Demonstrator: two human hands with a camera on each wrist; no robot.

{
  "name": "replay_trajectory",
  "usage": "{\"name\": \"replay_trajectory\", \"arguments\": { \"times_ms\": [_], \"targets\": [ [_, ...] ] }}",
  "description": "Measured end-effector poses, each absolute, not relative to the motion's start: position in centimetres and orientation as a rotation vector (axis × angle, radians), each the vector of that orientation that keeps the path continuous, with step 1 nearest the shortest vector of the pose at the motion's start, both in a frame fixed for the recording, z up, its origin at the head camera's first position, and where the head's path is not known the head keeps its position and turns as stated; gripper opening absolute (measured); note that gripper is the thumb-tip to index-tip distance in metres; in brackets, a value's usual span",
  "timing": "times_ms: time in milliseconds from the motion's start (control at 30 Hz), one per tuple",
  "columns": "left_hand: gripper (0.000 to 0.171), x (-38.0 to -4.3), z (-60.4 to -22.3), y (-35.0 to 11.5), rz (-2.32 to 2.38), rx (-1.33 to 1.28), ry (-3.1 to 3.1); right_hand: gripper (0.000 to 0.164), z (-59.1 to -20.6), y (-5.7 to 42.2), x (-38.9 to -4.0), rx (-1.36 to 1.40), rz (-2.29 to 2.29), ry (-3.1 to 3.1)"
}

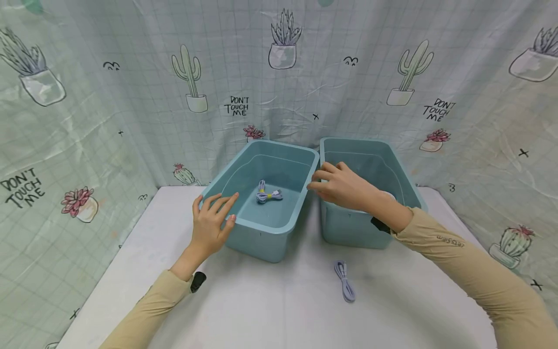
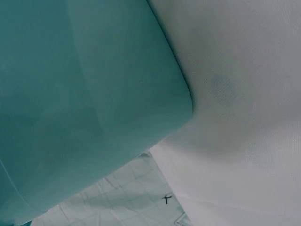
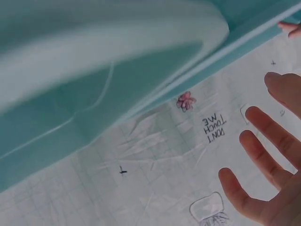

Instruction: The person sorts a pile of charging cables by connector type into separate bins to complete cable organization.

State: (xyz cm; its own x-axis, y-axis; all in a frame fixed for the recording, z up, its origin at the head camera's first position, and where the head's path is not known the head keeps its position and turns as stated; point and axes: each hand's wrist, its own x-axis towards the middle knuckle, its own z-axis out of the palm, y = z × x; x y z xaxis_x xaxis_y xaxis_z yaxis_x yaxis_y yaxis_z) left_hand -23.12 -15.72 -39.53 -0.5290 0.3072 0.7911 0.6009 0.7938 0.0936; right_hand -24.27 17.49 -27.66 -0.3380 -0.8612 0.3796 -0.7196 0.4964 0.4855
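Note:
In the head view my left hand (image 1: pixel 209 225) is at the front left corner of the left blue-green bin (image 1: pixel 246 246), its fingers spread over the rim. Inside that bin lie bundled cables (image 1: pixel 269 196) with yellow ties. My right hand (image 1: pixel 337 184) hovers over the left rim of the right bin (image 1: pixel 353 228), near the gap between the bins. Its fingers (image 3: pixel 235 190) are loosely bent and apart in the right wrist view, with nothing between them. Something white (image 1: pixel 388 195) shows in the right bin, mostly hidden by my right forearm.
A coiled pale cable (image 1: pixel 345 282) lies on the white table (image 1: pixel 261 310) in front of the right bin. The two bins stand side by side, nearly touching at the back. A cactus-print curtain (image 1: pixel 144 111) hangs behind and along both sides.

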Motion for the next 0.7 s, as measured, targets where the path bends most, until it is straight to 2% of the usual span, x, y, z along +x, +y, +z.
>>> {"name": "replay_trajectory", "arguments": {
  "times_ms": [400, 700],
  "targets": [
    [0.062, -23.2, -39.7, -15.8, -0.448, -0.666, -2.153, 0.033, -30.9, 19.9, -21.5, 1.374, -0.251, -2.038],
    [0.062, -23.4, -39.8, -15.8, -0.449, -0.673, -2.15, 0.045, -33.1, 21.3, -19.3, 1.442, -0.324, -2.057]
  ]
}}
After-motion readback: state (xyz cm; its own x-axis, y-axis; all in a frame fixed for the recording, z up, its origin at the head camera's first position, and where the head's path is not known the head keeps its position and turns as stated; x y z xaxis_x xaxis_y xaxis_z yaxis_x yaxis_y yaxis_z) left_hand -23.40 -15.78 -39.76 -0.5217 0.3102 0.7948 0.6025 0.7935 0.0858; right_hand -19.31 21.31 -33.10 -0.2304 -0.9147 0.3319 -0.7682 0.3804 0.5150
